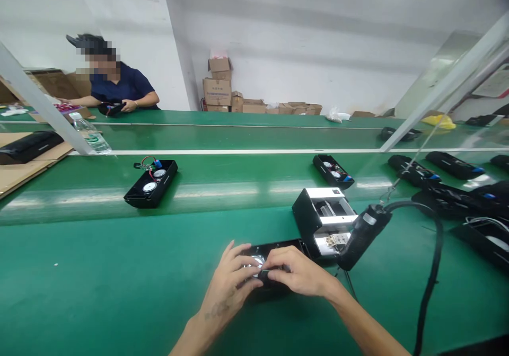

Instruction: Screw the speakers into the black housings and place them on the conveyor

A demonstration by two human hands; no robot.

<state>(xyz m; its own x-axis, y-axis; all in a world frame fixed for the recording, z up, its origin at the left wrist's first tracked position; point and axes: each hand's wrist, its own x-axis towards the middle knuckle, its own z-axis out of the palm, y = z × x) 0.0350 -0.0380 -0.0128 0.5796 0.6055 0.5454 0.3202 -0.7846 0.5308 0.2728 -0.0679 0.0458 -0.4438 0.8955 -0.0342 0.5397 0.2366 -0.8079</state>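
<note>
A black speaker housing [260, 249] lies on the green bench in front of me, with a round silver speaker [258, 260] partly showing between my fingers. My left hand [229, 280] grips the housing from the left, fingers reaching across the speaker and thumb low at the near side. From the right, my right hand [296, 271] bends over the housing with thumb and fingertips pinched together at its middle. Whatever small dark part sits in that pinch is mostly covered by the fingers. Most of the housing's inside is hidden under both hands.
Close on the right stand a black-and-white screw feeder [306, 223] and a hanging electric screwdriver [366, 237] with its thick cable. Other speaker housings [153, 186] rest on the belt, several crowded at right. A co-worker [123, 88] sits across, behind a water bottle [91, 136].
</note>
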